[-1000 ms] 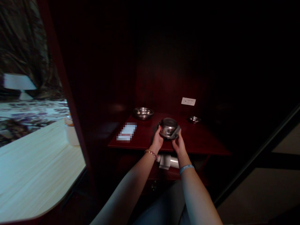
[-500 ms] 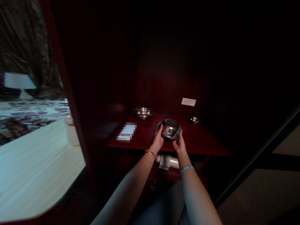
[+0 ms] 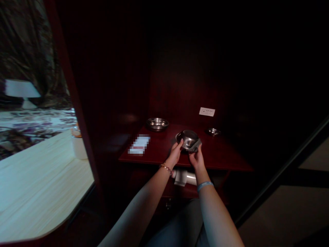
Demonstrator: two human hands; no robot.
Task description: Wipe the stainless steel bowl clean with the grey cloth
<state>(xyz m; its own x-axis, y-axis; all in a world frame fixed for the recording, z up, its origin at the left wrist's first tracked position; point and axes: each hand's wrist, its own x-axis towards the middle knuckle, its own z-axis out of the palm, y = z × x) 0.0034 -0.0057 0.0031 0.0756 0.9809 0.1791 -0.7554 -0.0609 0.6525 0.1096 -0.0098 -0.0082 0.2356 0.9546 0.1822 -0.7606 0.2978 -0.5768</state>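
Observation:
Above the dark red shelf [image 3: 164, 151] a shiny metal bowl [image 3: 189, 136] is held with its base turned upward. My left hand [image 3: 176, 151] is closed on its near left side, the thumb up against the wall. On the right rim, my right hand [image 3: 197, 156] grips the bowl through a grey piece of what looks like cloth [image 3: 196, 145]. The fingers under the bowl are hidden. Behind it, a wider metal dish or stack of dishes [image 3: 157, 125] stands at the back left, and a small metal bowl [image 3: 213, 131] at the back right.
A blurred-out white and red item [image 3: 139, 145] lies on the shelf's left side. A white socket plate [image 3: 207, 112] is on the back wall. Below the shelf is a white cylinder-like object [image 3: 181, 177]. Left of the dark partition, a pale wooden table [image 3: 43, 178] holds a white jar [image 3: 79, 145].
The bowl has turned and shifted slightly to the right. My left hand has slid along its rim toward the near side; my right hand has barely moved.

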